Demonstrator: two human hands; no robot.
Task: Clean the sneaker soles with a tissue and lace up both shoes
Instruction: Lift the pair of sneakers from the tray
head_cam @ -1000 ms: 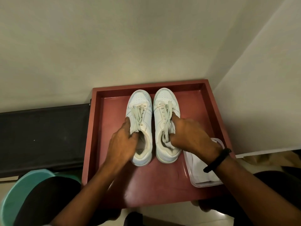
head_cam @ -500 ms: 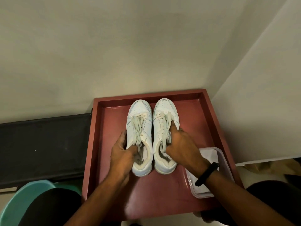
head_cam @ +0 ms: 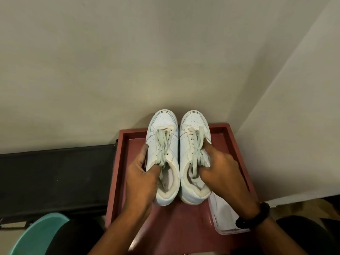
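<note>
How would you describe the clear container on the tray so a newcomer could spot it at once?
Find the dark red tray against the wall corner. At its near right corner, partly under the right wrist's black band, lies the clear container. Unlike the opaque white sneaker near it, it is flat, see-through and holds something white.

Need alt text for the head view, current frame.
The left hand grips the left white lace-up sneaker and the right hand the right white lace-up sneaker by their collars, side by side over a dark red tray. A clear plastic container sits at the tray's right, a teal bin lower left.
</note>
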